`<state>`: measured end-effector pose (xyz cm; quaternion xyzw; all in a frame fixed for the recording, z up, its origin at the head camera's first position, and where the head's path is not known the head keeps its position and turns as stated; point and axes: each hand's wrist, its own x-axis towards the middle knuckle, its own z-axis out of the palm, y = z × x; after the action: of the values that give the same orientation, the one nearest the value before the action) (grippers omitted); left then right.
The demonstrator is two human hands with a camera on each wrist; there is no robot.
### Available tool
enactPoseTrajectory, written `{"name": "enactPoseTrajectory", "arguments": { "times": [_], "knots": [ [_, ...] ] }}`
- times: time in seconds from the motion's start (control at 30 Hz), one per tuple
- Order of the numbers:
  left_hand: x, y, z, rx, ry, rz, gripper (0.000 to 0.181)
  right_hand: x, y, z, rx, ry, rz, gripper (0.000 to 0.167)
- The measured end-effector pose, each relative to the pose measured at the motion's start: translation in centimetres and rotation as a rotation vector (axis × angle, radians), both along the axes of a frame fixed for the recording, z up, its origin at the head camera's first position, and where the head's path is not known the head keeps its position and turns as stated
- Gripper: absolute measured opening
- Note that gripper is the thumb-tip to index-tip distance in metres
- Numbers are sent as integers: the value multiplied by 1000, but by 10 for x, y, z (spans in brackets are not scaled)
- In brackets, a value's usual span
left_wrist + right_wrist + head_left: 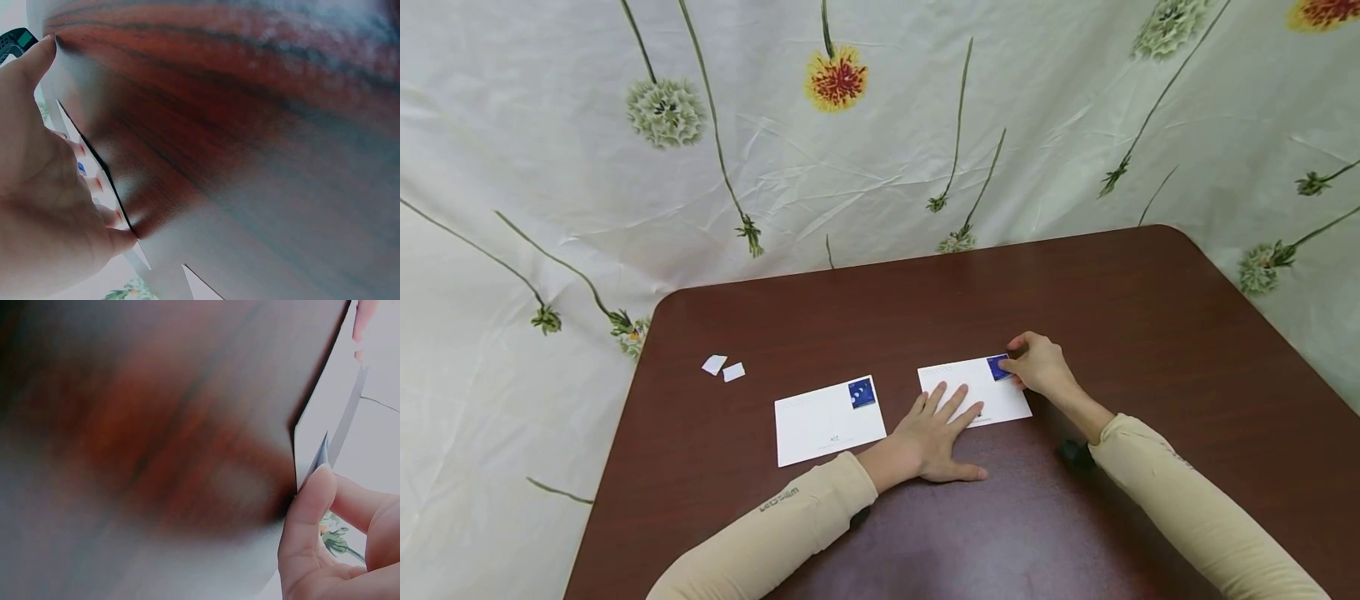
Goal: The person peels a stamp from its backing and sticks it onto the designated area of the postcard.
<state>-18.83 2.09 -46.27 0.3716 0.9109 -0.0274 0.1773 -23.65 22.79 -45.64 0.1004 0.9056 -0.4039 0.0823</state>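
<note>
A white envelope point(1000, 403) lies on the table with a dark blue stamp point(998, 367) at its upper right corner. My left hand point(938, 433) rests on it with spread fingers, the thumb on the bare table below. At the stamp's corner, my right hand point(1039, 365) pinches the stamp between thumb and finger. Seen from the right wrist, the stamp point(322, 453) stands tilted up from the envelope point(325, 403), its edge between the fingertips. To the left lies a second white envelope point(820, 423), with a blue stamp point(861, 393) at its upper right.
Two small white paper pieces point(733, 372) lie at the left of the dark red-brown table point(820, 325). A pale curtain point(880, 150) with printed flowers hangs behind the table's far edge.
</note>
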Motion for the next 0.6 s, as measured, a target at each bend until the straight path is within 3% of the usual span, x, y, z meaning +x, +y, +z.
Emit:
{"name": "enactPoseTrajectory", "arguments": {
  "times": [0.4, 0.6],
  "knots": [
    [1, 0, 2, -1, 3, -4, 90, -2, 0, 2, 18, -27, -2, 37],
    [1, 0, 2, -7, 6, -5, 90, -2, 2, 6, 158, -32, 52, 43]
  ]
}}
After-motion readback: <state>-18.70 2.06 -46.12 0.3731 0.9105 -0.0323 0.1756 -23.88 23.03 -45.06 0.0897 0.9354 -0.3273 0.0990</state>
